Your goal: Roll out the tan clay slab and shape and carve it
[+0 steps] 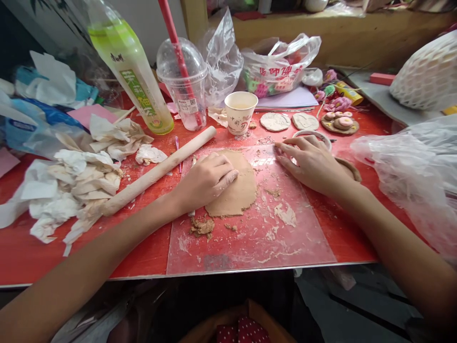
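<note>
A flat, rounded slab of tan clay (243, 186) lies on a clear plastic sheet (257, 247). My left hand (210, 176) rests on the slab's left part, its fingers bent and drawn together with whitish residue on them. Whatever may be under those fingers is hidden. My right hand (307, 157) lies at the sheet's far right corner, fingers stretched out and holding nothing. Just behind it a round white-rimmed dish (323, 137) is partly covered. Clay crumbs (202, 227) sit near the slab's lower left edge.
A rolling pin (160, 171) lies slanted on the left beside crumpled tissues (74, 186). Behind stand a green-labelled bottle (135, 81), a plastic cup (185, 95) and a paper cup (241, 114). Pale clay discs (274, 122) lie at the back; plastic bags (410, 157) crowd the right.
</note>
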`<state>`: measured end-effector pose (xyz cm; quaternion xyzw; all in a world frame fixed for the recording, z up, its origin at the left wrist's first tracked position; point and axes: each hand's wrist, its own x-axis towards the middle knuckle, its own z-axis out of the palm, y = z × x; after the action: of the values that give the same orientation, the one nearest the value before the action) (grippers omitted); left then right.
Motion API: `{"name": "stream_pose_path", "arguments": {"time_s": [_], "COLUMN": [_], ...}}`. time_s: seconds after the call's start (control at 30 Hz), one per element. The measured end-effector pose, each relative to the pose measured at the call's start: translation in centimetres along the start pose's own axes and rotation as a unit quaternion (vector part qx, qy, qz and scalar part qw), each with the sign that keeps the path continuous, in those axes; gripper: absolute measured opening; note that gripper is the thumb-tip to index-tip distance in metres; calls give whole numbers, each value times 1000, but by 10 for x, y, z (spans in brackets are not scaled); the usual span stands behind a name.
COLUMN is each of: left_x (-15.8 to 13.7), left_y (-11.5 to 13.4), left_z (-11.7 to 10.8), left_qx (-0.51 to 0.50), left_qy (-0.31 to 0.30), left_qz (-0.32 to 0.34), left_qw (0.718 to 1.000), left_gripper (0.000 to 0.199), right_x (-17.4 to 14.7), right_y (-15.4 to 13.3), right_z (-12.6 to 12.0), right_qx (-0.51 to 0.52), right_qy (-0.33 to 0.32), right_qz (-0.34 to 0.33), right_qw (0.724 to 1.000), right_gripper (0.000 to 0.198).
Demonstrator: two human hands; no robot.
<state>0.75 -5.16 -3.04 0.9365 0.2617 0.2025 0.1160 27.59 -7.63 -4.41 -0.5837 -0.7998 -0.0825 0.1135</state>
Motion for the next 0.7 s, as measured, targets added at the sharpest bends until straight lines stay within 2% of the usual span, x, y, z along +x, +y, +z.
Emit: {"name": "stream_pose_path", "arguments": {"time_s": [0.47,0.7], "left_x": [0,0], "left_y": [2,0], "left_z": [-1,-1], "left_qx": [-9,7], "left_qy": [-2,-3], "left_qz": [-9,2], "left_qw": [1000,1000], "left_gripper": [23,25], "right_x": [0,-8], "right_y": [1,8], "right_z": [-3,-14], "right_qx": [22,-2], "right_qy": [6,42], "right_qz": [13,31], "right_qw": [1000,999], "right_gripper": [42,38]}}
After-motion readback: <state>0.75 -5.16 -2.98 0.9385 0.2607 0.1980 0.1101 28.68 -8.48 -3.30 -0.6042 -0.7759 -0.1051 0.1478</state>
